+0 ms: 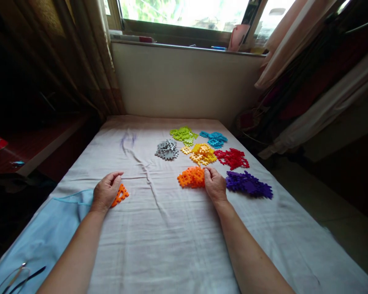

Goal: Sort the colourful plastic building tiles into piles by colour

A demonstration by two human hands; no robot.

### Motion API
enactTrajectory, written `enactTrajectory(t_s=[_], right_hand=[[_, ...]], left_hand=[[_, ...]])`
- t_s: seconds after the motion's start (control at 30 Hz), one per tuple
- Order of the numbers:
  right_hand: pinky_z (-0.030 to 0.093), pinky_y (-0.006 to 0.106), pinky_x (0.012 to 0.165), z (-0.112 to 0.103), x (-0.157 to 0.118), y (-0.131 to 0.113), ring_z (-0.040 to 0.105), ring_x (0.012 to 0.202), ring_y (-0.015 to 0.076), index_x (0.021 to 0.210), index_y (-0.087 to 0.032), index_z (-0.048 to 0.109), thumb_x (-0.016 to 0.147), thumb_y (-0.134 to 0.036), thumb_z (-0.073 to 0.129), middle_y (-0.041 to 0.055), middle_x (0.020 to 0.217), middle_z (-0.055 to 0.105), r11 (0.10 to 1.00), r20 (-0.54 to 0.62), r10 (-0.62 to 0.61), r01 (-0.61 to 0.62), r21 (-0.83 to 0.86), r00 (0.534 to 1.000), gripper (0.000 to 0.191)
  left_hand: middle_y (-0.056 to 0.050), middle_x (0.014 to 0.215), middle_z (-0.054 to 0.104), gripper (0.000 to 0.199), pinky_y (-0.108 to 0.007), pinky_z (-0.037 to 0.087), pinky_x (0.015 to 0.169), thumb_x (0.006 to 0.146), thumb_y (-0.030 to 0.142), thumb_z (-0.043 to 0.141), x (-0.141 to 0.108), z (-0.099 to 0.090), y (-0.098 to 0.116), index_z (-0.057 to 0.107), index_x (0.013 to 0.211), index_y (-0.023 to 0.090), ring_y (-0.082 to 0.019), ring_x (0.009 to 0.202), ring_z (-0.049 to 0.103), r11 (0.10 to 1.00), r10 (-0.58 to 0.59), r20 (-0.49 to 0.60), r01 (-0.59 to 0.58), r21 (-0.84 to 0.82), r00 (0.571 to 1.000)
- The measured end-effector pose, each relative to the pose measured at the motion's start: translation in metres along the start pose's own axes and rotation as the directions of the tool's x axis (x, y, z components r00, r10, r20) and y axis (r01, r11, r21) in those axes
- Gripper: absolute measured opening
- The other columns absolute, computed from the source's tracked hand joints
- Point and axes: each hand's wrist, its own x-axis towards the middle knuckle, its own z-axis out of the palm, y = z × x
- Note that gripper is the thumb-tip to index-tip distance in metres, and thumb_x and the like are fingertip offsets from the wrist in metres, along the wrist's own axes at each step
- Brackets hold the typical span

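My left hand (106, 191) is on the left of the sheet, its fingers curled together and their inner side hidden. Right beside it, partly covered by the palm, is an orange interlocking plastic piece (121, 195) with notched edges and a cut-out middle. My right hand (215, 183) closes thumb and fingers at the right end of a pile of orange interlocking pieces (190, 177). A purple pile (248, 184) lies just right of that hand. Beyond are yellow (203, 153), red (232, 158), grey (167, 150), lime green (184, 134) and blue (214, 139) piles of similar pieces.
A wrinkled white sheet (159, 245) covers the bed-like surface. Light blue cloth (46, 232) and eyeglasses (26, 277) lie at the near left. Behind stands a low wall (184, 81) under a window, with a pink cup (238, 37) on the sill. Curtains hang on both sides.
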Motion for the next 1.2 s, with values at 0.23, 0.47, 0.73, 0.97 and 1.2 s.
enactTrajectory(t_s=[0.23,0.47,0.73,0.97,1.2], right_hand=[[0.048,0.031,0.076,0.006,-0.002,0.010,0.060,0.073,0.0173,0.100,-0.017,0.071,0.089,-0.039,0.041,0.0101,0.096,0.069,0.995,-0.066,-0.091,0.094,0.035,0.994,0.040],[0.049,0.032,0.082,0.013,0.002,0.026,0.063,0.084,0.0197,0.089,-0.018,0.072,0.088,-0.038,0.040,0.0096,0.089,0.069,0.980,-0.219,-0.090,0.126,0.154,0.971,0.038],[0.050,0.033,0.075,0.010,0.003,0.029,0.062,0.073,0.0193,0.089,-0.016,0.071,0.088,-0.039,0.039,0.0099,0.085,0.068,0.965,-0.237,-0.017,0.078,0.250,0.971,0.039],[0.050,0.030,0.081,-0.006,-0.024,-0.001,0.064,0.085,0.0189,0.092,-0.020,0.070,0.094,-0.032,0.041,0.0081,0.089,0.070,0.894,-0.146,-0.403,0.423,0.146,0.903,0.031],[0.048,0.028,0.082,0.005,-0.071,-0.045,0.065,0.093,0.0188,0.110,-0.023,0.067,0.090,-0.036,0.057,0.0061,0.101,0.071,0.812,0.341,-0.575,0.570,0.126,0.743,0.026]], left_hand=[[-0.004,0.085,0.074,0.034,-0.031,0.055,0.076,0.081,0.044,0.047,-0.003,0.003,-0.002,0.071,0.096,0.025,-0.021,0.086,0.070,0.989,0.125,0.041,-0.127,0.075,0.991],[-0.008,0.111,0.072,0.047,-0.038,0.050,0.098,0.085,0.051,0.040,-0.022,0.002,0.004,0.068,0.107,0.020,-0.023,0.107,0.065,0.986,0.140,0.096,-0.148,0.078,0.986],[-0.009,0.118,0.069,0.052,-0.035,0.056,0.082,0.088,0.054,0.037,-0.049,0.018,0.029,0.066,0.113,0.019,-0.019,0.082,0.069,0.996,0.087,0.107,-0.085,-0.021,0.990],[-0.008,0.102,0.071,0.055,-0.032,0.056,0.075,0.088,0.059,0.039,-0.068,0.040,0.070,0.067,0.111,0.018,-0.016,0.071,0.066,0.968,0.000,0.102,0.026,-0.249,0.995],[-0.011,0.118,0.067,0.054,-0.035,0.050,0.097,0.086,0.063,0.045,-0.087,0.084,0.103,0.066,0.109,0.018,-0.020,0.113,0.062,0.651,-0.221,0.212,0.306,-0.695,0.952]])
